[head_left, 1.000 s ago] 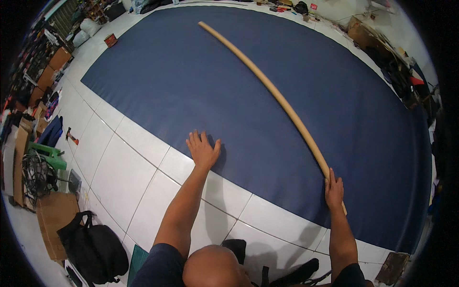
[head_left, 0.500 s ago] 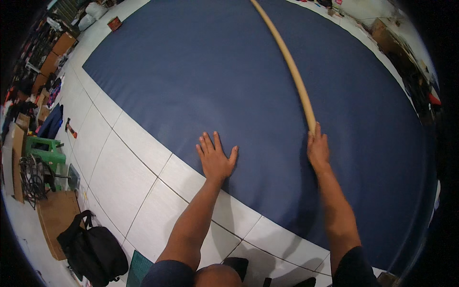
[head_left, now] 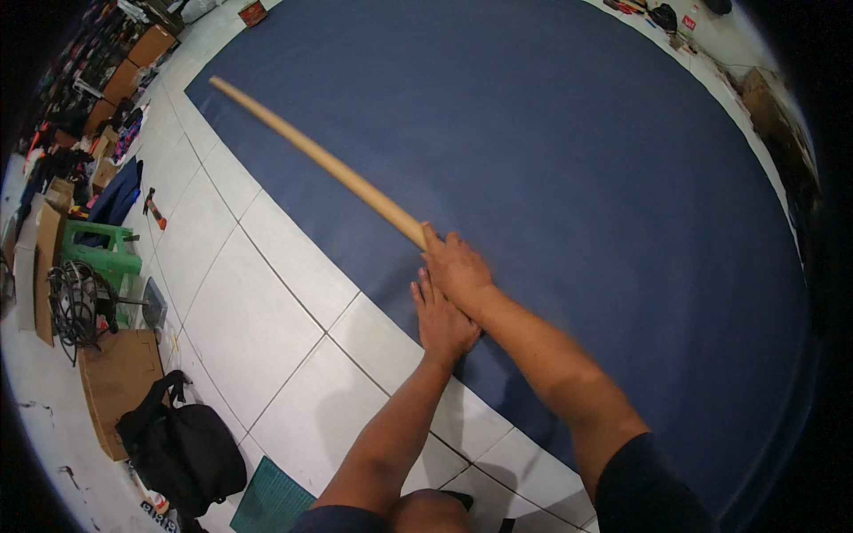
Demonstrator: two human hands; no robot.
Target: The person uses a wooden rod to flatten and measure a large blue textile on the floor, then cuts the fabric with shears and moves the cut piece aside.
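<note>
A large dark blue sheet point(head_left: 577, 160) lies spread over the tiled floor. My right hand point(head_left: 458, 269) grips the near end of a long, pale wooden stick point(head_left: 333, 167), which points up and left toward the sheet's far left corner. Just below it, my left hand point(head_left: 444, 327) rests flat on the sheet by its near edge, fingers stretched out. My right wrist crosses over the thumb side of the left hand and partly hides it. The end of the stick inside my right hand is hidden.
White tiles point(head_left: 267, 302) border the sheet on the left. A hammer point(head_left: 155, 211), a green stool point(head_left: 99, 253), coiled cables point(head_left: 78, 298), a black backpack point(head_left: 187, 449) and a green mat point(head_left: 274, 497) lie along that side. A reddish can point(head_left: 252, 12) stands near the far left corner.
My right hand has moved left with the stick, coming close above my left hand. The stick has swung from pointing away to pointing far left. My left hand stays on the sheet.
</note>
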